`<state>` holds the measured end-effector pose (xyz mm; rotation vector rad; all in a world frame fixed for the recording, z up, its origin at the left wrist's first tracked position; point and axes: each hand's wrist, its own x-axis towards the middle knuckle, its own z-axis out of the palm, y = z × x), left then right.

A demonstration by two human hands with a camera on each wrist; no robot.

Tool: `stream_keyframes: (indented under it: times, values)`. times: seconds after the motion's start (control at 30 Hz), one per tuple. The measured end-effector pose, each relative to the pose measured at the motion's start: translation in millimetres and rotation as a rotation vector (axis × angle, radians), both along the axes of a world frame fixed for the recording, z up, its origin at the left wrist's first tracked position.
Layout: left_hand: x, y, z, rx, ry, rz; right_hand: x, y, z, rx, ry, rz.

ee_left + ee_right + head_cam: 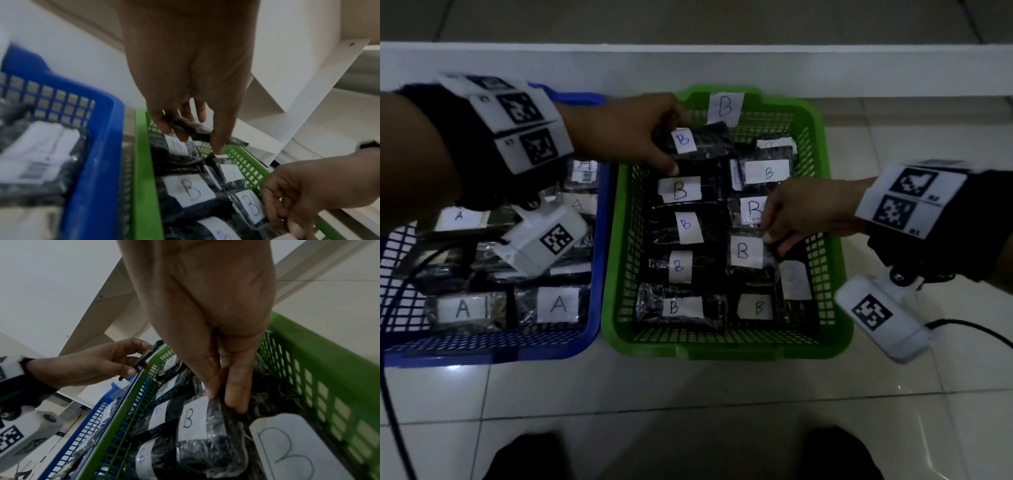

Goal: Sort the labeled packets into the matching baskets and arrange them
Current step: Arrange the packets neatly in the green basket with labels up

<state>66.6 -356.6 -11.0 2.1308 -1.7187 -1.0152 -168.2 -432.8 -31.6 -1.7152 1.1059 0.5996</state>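
Head view had both hands over the green basket point(828, 192), and the picture was dim. At the basket's far-left corner the left hand point(619, 133) gripped a dark packet point(702, 142) with a white "B" label — thumb on its near edge, fingers curled over its far edge, the packet raised a little above the ones lying beneath it. From the left wrist camera that held packet point(189, 128) showed as a dark strip pinched between thumb and fingertips point(183, 136), just above the basket's far wall. The left forearm reached in across the blue basket point(599, 240), which sat touching the green one's left side and held packets marked "A" point(558, 303).

Over on the green basket's right side, the right hand point(808, 212) came in from outside the right wall, knuckles up, fingers pointing down into the right-hand column of packets. Its thumb and fingertips pinched the far-right edge of another "B" packet point(746, 253) — that one lay flat among its neighbours, about halfway along the column. The right wrist camera showed it close: fingertips point(234, 395) pressed together on the crinkled plastic edge of the second packet point(193, 420), its label facing up.

More "B" packets filled the green basket in two columns, and a loose "B" card point(724, 108) stood at its far wall.
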Motion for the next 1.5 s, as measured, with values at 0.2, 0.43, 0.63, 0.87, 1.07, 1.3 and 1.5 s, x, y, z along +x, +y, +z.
stream_keyframes:
  times: [0.2, 0.43, 0.63, 0.87, 1.07, 1.3, 1.5]
  values:
    - [-4, 19, 12, 0.218, 0.010, -0.164, 0, 2, 1, -0.035, -0.038, -0.060]
    - [-76, 49, -15, 0.179, 0.067, -0.434, 0, -36, 22, -0.166, -0.075, -0.083]
    - [-112, 55, -44, -0.013, -0.086, -0.535, -7, -46, 22, -0.226, -0.124, -0.099]
    - [-110, 65, -53, 0.011, -0.042, -0.605, -7, -34, 20, -0.220, -0.128, -0.058]
    - [-116, 74, -58, -0.049, -0.181, -0.668, -6, -4, 8, -0.135, -0.100, 0.009]
    - [-90, 77, -47, -0.094, -0.110, -0.492, -7, 13, -1, -0.152, -0.089, 0.063]
    - [-67, 80, -45, 0.102, 0.008, -0.596, -10, 6, -5, -0.111, -0.118, -0.040]
